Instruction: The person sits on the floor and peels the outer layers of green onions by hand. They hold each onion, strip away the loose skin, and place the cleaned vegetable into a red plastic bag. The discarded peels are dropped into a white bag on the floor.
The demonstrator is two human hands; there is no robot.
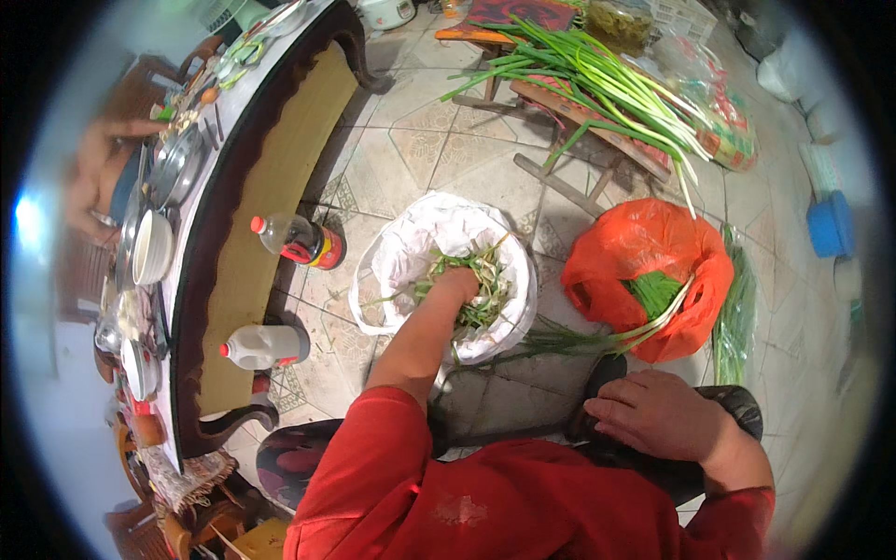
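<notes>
My left hand point(460, 282) reaches down into a white-bag-lined bin point(523, 287) on the tiled floor. Green and pale scallion trimmings point(490, 308) surround it, and its fingers are hidden among them. On my right knee rests my right hand point(647, 413), palm down and holding nothing. Just beyond that hand stands a red plastic bag point(644, 227) with green leaves point(654, 294) inside its opening. A few scallions point(640, 332) lie across the bag's front edge, their green tops reaching toward the bin.
Long scallions point(595, 91) lie over a low wooden stool point(595, 126). A dark sauce bottle point(308, 243) and a white jug point(262, 346) stand by the table point(210, 259) at left. Beyond its bowls point(152, 246) is another person's arm point(133, 128). Bagged greens point(735, 315) lie right.
</notes>
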